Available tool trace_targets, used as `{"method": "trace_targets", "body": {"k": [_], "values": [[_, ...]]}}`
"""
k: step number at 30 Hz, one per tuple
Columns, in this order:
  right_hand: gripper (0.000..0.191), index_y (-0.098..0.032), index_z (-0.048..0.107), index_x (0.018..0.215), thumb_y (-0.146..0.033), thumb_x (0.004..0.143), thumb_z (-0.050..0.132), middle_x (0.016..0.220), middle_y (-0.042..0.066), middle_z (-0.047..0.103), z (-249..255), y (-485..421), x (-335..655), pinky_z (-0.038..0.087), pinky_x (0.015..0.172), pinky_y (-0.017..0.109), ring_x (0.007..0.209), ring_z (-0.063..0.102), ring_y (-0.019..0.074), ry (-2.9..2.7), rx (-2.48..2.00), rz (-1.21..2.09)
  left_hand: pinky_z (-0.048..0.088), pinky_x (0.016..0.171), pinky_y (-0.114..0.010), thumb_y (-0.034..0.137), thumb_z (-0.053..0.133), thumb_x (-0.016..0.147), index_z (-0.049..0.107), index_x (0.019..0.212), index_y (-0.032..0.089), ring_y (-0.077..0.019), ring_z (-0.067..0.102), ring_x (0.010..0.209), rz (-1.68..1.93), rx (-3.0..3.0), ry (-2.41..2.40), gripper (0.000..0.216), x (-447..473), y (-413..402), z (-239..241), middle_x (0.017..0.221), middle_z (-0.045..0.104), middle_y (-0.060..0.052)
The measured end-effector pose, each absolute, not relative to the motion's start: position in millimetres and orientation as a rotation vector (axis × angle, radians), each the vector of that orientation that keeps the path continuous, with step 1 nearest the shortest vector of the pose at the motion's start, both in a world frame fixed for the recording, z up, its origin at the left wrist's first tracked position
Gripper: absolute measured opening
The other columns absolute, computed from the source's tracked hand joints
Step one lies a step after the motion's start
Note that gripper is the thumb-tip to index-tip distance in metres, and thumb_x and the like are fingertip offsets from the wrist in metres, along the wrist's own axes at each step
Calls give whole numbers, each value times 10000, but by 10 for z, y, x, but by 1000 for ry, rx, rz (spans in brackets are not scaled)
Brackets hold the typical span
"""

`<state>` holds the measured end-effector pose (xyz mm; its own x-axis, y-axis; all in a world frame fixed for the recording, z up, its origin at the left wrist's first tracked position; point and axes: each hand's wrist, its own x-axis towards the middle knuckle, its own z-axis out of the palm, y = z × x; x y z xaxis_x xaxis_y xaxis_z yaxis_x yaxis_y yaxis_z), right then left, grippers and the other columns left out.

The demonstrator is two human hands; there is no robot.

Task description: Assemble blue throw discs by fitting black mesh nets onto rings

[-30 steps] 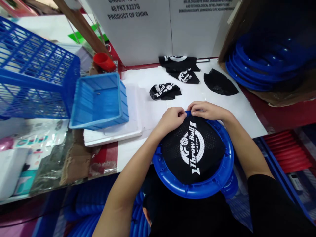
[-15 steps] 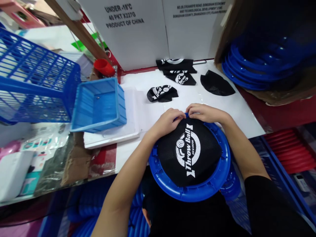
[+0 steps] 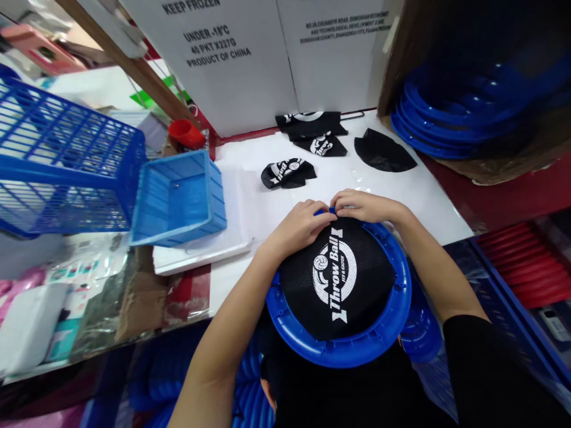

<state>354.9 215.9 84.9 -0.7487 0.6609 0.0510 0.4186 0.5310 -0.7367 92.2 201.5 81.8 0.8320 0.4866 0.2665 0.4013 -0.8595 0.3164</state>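
A blue plastic ring (image 3: 339, 352) rests against my body at the table's front edge. Across its opening lies a black mesh cloth (image 3: 375, 279) printed "Throw Ball" in white. My left hand (image 3: 309, 224) grips the far rim, its fingers pinched over the cloth's edge. Right beside it, my right hand (image 3: 357, 205) pinches the same stretch of rim and cloth. The fingertips of both hands almost meet. Beyond them on the white table sheet lie a crumpled printed mesh cloth (image 3: 285, 173), another printed cloth (image 3: 322, 144) and a plain black one (image 3: 386, 151).
On the left, a light blue bin (image 3: 178, 199) sits on a white foam slab (image 3: 236, 241), beside a blue basket (image 3: 66, 148) and a red cup (image 3: 186, 134). Blue rings (image 3: 428, 128) fill a carton at right. White cartons (image 3: 250, 77) wall off the back.
The camera view has shifted slightly. Both hands stay on the far rim; my left thumb reaches a little further over the cloth.
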Motion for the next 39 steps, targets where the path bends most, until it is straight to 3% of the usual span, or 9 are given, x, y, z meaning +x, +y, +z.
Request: {"method": "trace_targets", "body": {"k": [16, 22, 30, 32, 35, 39], "values": [[218, -229, 723, 950, -314, 1021, 535, 1237, 120, 694, 888, 2110, 3557, 505, 1103, 524, 1174, 622, 286, -2517, -927, 997, 532, 1032, -479, 222, 457, 1087, 720, 1311, 253, -280, 617, 1140, 457, 2591, 628, 346, 930, 2042, 755, 1221, 713, -115], [249, -230, 709, 917, -371, 1019, 531, 1200, 121, 713, 892, 2090, 3574, 532, 1063, 530, 1133, 654, 298, -2503, -979, 942, 502, 1136, -490, 298, 550, 1065, 679, 1320, 221, -289, 625, 1275, 434, 2459, 622, 296, 781, 2046, 884, 1353, 673, -136], [250, -231, 707, 906, -368, 1019, 530, 1121, 124, 730, 1013, 2038, 3785, 553, 1044, 558, 1091, 687, 312, -2460, -1146, 782, 505, 1137, -493, 429, 734, 972, 636, 1067, 213, -317, 630, 1312, 404, 2351, 799, 256, 461, 2104, 1025, 1363, 668, -139], [206, -238, 732, 993, -345, 1010, 558, 1207, 126, 722, 1060, 2027, 3801, 540, 1095, 570, 1169, 686, 320, -2418, -1125, 768, 522, 1103, -494, 403, 745, 966, 634, 1109, 211, -316, 648, 1269, 382, 2386, 821, 264, 509, 2106, 991, 1355, 672, -140], [271, -269, 739, 1231, -295, 1009, 586, 1507, 123, 616, 1110, 2047, 3675, 478, 1214, 578, 1429, 577, 329, -2454, -982, 775, 533, 1059, -520, 345, 718, 982, 642, 1153, 196, -330, 673, 1219, 372, 2461, 900, 240, 605, 2110, 935, 1340, 690, -151], [263, -274, 755, 1258, -310, 1015, 660, 1621, 117, 538, 1086, 2126, 3304, 433, 1259, 630, 1525, 486, 355, -2665, -782, 703, 533, 1063, -509, 283, 672, 1002, 692, 1054, 204, -328, 665, 1245, 372, 2518, 900, 97, 622, 2113, 903, 1321, 697, -134]]}}
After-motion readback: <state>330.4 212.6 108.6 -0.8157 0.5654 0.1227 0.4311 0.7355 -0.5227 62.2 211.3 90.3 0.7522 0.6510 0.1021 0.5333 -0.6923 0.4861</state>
